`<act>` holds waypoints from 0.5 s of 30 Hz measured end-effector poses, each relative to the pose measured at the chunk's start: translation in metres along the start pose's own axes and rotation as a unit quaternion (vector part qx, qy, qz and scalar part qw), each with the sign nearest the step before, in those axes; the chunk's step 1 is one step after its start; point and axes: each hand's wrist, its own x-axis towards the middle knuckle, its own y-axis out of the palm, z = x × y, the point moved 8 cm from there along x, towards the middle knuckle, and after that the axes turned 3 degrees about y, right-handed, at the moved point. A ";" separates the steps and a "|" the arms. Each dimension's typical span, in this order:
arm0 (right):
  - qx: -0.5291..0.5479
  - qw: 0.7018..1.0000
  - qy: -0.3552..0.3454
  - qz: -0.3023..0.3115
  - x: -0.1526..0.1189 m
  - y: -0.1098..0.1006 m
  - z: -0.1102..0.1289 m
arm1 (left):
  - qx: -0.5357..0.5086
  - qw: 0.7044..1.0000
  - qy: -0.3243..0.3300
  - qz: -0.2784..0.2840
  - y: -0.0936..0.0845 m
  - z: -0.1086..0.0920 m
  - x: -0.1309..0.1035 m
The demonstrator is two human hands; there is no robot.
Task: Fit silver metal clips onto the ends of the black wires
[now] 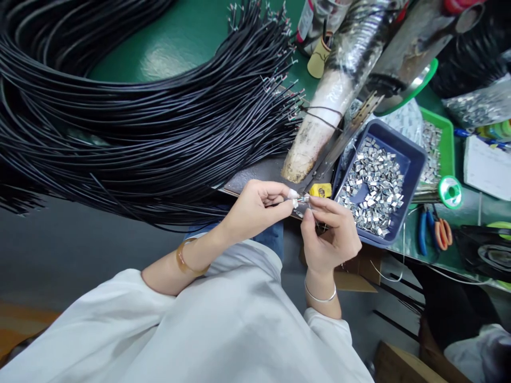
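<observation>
Green table (159, 59), black cables (131, 114), 1 yellow block (320, 190).

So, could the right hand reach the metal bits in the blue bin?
Probably yes: the right hand is beside the blue bin, and nothing covers the metal bits, though its fingers look busy with something small.

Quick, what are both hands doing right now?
Left hand: pinching a small silvery metal piece.
Right hand: fingers pinched at the same piece.

Cables (167, 125) block 9 to 12 o'clock, a tube (333, 93) slants across 1 o'clock, a bin (409, 157) stands at 3; bare surface (163, 58) opens beyond the cables, toward 11.
</observation>
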 end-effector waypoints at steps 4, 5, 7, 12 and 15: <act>-0.021 1.000 -0.018 -0.003 -0.001 -0.001 0.003 | -0.023 0.998 -0.042 0.032 0.003 0.003 0.000; -0.029 0.999 -0.022 -0.004 -0.001 -0.001 0.004 | -0.029 0.998 -0.048 0.033 0.004 0.004 0.000; -0.041 0.999 -0.024 -0.002 0.000 0.000 0.004 | -0.035 0.998 -0.048 0.031 0.004 0.005 0.001; -0.044 0.999 -0.013 -0.007 0.004 0.002 0.003 | -0.019 1.000 0.003 0.018 0.005 0.002 0.001; -0.044 0.999 -0.020 -0.012 0.006 0.003 0.006 | -0.002 0.999 0.036 0.009 0.005 -0.003 0.000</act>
